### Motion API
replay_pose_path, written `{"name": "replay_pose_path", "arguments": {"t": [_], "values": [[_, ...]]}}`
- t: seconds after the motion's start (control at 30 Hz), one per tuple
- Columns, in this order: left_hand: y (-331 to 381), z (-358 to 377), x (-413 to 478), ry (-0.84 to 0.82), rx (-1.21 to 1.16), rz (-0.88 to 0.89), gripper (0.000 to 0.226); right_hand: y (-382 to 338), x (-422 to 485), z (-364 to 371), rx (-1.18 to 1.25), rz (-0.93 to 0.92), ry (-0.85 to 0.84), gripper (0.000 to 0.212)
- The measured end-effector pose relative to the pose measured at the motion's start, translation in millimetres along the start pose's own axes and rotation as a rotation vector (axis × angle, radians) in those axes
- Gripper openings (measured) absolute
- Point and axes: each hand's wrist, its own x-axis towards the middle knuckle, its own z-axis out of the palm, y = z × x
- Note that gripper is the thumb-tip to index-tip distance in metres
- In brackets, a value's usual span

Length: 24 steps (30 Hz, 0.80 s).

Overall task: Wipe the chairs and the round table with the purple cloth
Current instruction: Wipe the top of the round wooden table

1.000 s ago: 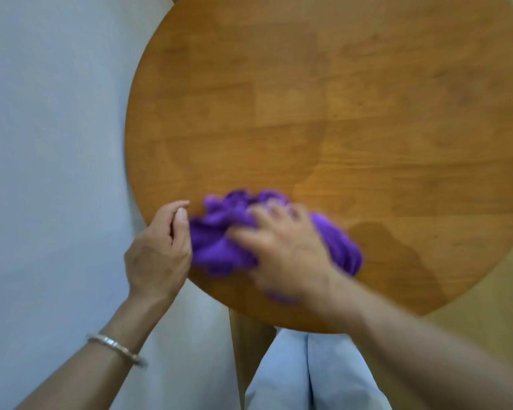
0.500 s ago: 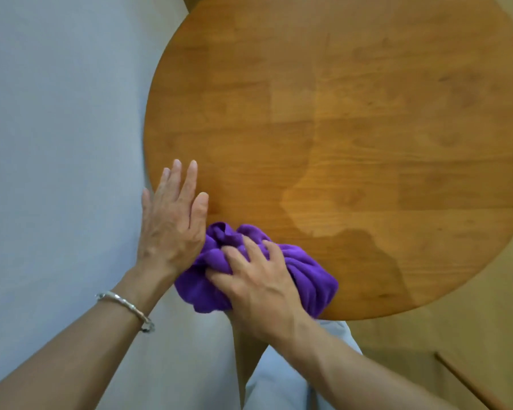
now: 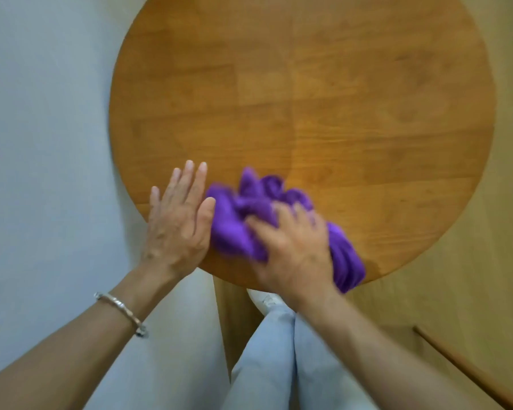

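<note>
While atop purple cloth (image 3: 234,232) — right hand (image 3: 293,250), curled.

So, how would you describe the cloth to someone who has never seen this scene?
Look at the round wooden table that fills the upper view. At its near edge the right hand grips a bunched cloth, beside the flat left hand. It is the only purple thing, vivid against the wood.
</note>
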Motion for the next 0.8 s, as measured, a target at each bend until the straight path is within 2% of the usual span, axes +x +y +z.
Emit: {"name": "replay_pose_path", "arguments": {"t": [0.07, 0.23, 0.43, 0.53, 0.8], "values": [[0, 3, -3, -0.006, -0.005, -0.013, 0.065, -6, -24, 3, 0.028, -0.077, -0.067, 0.037], [17, 16, -17, -0.087, 0.014, 0.078, 0.062, 39, -33, -15, 0.082, -0.075, -0.095, 0.043], [30, 21, -26, -0.166, 0.035, 0.12, 0.059, 142, -23, -52, 0.004, 0.234, 0.038, 0.049], [41, 24, -23, -0.19, 0.046, 0.14, 0.057, 161, -10, -63, 0.016, 0.339, 0.11, 0.047], [135, 70, 61, -0.098, 0.103, 0.227, 0.061, 163, 0, -66, -0.025, 0.357, 0.131, 0.048]]}}
